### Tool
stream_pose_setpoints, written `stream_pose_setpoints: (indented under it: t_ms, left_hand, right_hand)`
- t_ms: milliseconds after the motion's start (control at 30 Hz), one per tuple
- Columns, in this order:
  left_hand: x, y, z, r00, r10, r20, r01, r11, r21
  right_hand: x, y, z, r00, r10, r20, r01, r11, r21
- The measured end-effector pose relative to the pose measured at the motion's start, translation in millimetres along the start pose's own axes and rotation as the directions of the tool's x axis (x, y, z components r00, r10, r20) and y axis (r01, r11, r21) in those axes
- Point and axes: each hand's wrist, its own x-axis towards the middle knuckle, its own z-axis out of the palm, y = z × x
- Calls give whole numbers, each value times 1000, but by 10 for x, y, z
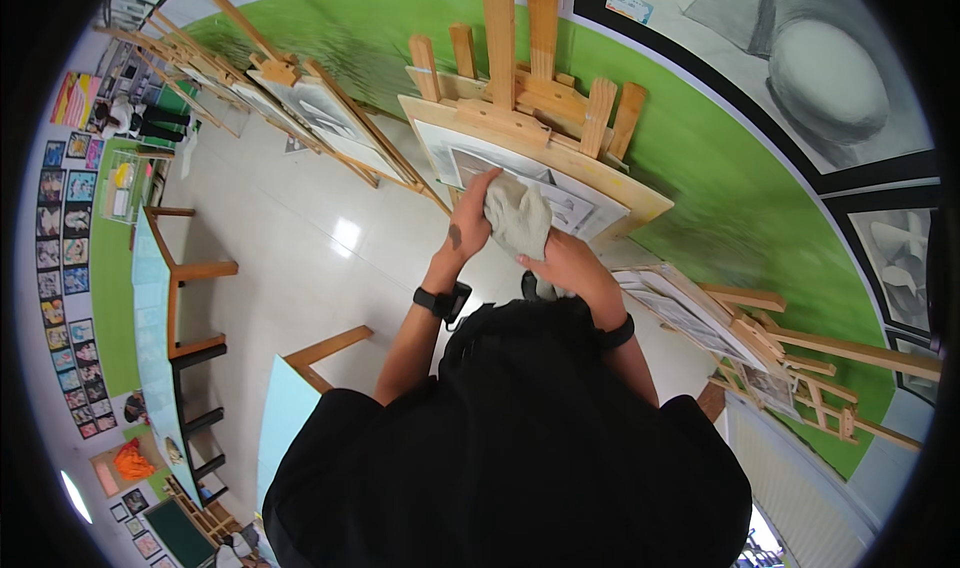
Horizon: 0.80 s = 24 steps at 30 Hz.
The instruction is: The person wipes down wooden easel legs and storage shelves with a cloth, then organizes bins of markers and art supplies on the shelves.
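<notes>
My left hand (pixel 471 219) is at the left side of a crumpled light grey cloth (pixel 517 212), with its fingers along the upper edge. My right hand (pixel 566 260) holds the lower right part of the same cloth, its thumb lying over it. Part of the cloth hangs below my right hand. Beyond my hands, a pencil drawing (pixel 465 164) on white paper is mounted on a wooden drawing board (pixel 637 197), which leans on a wooden easel (pixel 499 58). The cloth hides part of the drawing. Whether it touches the paper cannot be told.
More easels with drawings stand at left (pixel 330 118) and right (pixel 690 313). Light blue tables (pixel 154 298) are at the left and lower left. Framed drawings (pixel 825 80) hang on the green wall (pixel 675 133). Another person (pixel 124 118) stands at the far upper left.
</notes>
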Motion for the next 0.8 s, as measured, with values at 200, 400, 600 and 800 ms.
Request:
stream_pose_setpoints:
  t_ms: [200,400,600,800]
  left_hand:
    - [616,-17,-283,999,48,-25,-47,997,57]
    - [977,41,-647,970,239,50,-244,956,161]
    - [1599,38,-738,896,424,-132,-374,881,290]
    - [1719,-736,-259,916,392,89,-393,920,-13]
  right_hand:
    - [388,-121,-347,901,-39,-433,141,968,206]
    - [732,-154,-634,744,-126,-656,229,971,72]
    - [1274,-303,-743,411,-341,-846,49,935,-353]
    - [1563,166,-373,530,-271,-804,-70,930,-360]
